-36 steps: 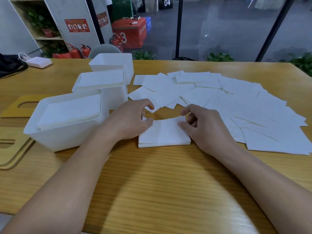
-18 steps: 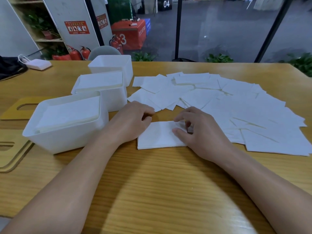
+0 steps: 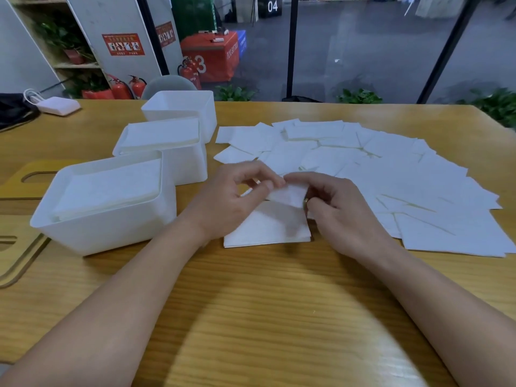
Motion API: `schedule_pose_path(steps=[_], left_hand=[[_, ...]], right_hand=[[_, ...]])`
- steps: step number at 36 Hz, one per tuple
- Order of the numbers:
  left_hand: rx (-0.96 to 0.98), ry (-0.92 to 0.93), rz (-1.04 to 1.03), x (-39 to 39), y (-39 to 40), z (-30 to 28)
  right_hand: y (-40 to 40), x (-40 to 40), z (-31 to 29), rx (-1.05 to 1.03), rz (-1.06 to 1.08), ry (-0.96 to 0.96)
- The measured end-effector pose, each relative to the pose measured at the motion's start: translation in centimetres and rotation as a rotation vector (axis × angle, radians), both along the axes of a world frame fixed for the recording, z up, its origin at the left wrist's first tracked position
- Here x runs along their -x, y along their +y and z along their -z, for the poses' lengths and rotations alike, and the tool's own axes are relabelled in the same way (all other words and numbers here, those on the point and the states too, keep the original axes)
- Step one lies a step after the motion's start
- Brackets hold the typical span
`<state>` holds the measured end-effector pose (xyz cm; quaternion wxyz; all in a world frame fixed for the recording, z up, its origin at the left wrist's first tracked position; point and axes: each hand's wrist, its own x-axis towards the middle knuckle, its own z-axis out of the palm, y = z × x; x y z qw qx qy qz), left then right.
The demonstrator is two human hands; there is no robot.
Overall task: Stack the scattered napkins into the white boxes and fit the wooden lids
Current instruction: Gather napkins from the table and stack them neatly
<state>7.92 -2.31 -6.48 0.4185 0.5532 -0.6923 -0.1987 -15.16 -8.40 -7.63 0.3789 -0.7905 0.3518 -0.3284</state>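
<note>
Both hands, left hand (image 3: 237, 196) and right hand (image 3: 339, 208), pinching one napkin (image 3: 289, 194) above small stack (image 3: 268, 227); should be squaring edges before dropping.

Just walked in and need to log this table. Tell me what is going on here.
A person is gathering napkins at a wooden table. Both the left hand and the right hand pinch one napkin above a small stack. Two white boxes, the nearest and the middle, hold napkins; what the far one holds cannot be seen. Many napkins lie scattered, and the wooden lids lie off the boxes.
</note>
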Motion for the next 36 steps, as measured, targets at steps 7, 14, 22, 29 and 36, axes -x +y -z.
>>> schedule_pose_path(steps=[7,14,22,29,36], left_hand=[[-0.138,0.088,-0.179,-1.4,-1.1,0.6],[-0.226,0.198,-0.102,-0.9,-1.1,0.5],[-0.124,0.206,-0.173,-1.9,-1.0,-0.3],[-0.258,0.034,-0.189,-2.8,-1.0,0.0],[-0.337,-0.153,-0.229,-3.2,-1.1,0.8]], right_hand=[[1.2,0.3,-1.1,-0.032,-0.044,-0.195],[1.2,-0.4,-0.4,0.066,-0.031,-0.257],[0.6,-0.5,-0.5,-0.024,0.054,-0.273],[-0.3,0.4,0.9,-0.006,0.063,0.017],[-0.2,0.4,1.1,0.046,0.055,0.191]])
